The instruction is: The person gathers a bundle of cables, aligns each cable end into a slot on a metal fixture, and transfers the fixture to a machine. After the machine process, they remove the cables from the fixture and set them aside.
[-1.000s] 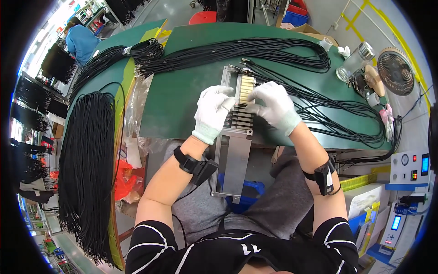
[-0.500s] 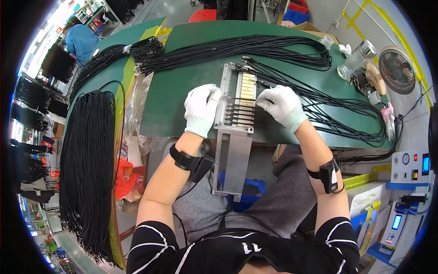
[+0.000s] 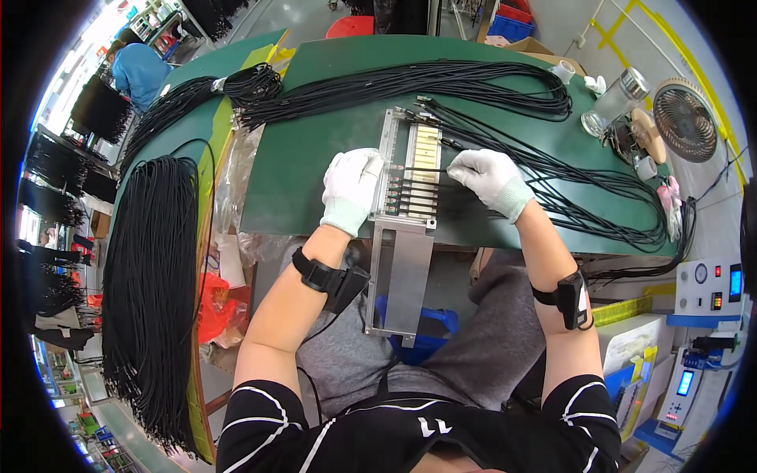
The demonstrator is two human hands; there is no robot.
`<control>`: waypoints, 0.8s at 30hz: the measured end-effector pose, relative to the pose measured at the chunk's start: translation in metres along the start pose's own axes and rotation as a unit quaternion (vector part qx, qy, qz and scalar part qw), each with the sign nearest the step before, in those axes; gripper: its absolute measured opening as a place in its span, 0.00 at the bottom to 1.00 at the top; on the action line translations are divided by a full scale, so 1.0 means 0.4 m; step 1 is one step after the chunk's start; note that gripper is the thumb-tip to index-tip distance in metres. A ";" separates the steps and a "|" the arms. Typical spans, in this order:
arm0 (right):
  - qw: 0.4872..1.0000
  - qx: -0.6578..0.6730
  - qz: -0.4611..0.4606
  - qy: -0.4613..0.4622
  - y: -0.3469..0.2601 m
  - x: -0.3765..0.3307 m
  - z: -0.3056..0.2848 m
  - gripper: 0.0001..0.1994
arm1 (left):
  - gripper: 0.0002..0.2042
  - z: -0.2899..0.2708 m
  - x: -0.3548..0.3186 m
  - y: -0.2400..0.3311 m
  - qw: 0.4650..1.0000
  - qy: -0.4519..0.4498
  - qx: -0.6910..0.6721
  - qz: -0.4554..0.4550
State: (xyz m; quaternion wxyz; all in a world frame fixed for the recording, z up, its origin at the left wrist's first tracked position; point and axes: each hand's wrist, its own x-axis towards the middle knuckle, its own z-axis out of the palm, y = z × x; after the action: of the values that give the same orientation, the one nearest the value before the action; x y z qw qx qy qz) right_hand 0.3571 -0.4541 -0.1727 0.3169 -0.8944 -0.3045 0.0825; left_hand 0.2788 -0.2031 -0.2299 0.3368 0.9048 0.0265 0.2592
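A metal fixture (image 3: 385,193) with a cream-coloured slotted strip (image 3: 426,150) lies on the green table, and its long plate (image 3: 406,276) juts over the near edge. Several black cables lie side by side across its nearer slots. In a white glove, my right hand (image 3: 490,180) pinches one black cable (image 3: 426,169) just right of the fixture, holding it stretched across the strip. My left hand (image 3: 351,183), also gloved, is against the fixture's left edge at that cable's end. Its fingers are closed; what is between them is hidden.
Loose black cables (image 3: 583,185) trail right from the fixture. A long cable bundle (image 3: 426,83) lies behind it, and a thick bundle (image 3: 154,292) hangs at the left. A glass jar (image 3: 617,102) and a small fan (image 3: 684,120) stand at the back right.
My right hand has drawn slightly right and nearer, with the cable in its fingers. My left hand has shifted a little to the right at the fixture's edge.
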 end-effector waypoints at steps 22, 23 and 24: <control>0.992 -0.096 -0.074 0.023 0.020 0.021 0.030 0.10 | 0.11 0.013 -0.007 0.074 0.983 -0.052 0.080 0.156; 0.986 -0.126 -0.086 0.073 0.022 0.029 0.020 0.10 | 0.12 0.014 -0.007 0.078 0.971 -0.053 0.124 0.197; 0.975 -0.155 -0.098 0.124 0.021 0.040 0.007 0.09 | 0.12 0.015 -0.003 0.081 0.971 -0.052 0.125 0.199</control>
State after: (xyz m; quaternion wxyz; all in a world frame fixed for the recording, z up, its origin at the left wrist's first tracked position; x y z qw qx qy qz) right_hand 0.3730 -0.4483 -0.1793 0.2161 -0.9017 -0.3584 -0.1086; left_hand 0.2767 -0.2320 -0.2141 0.1635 0.9389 -0.1394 0.2687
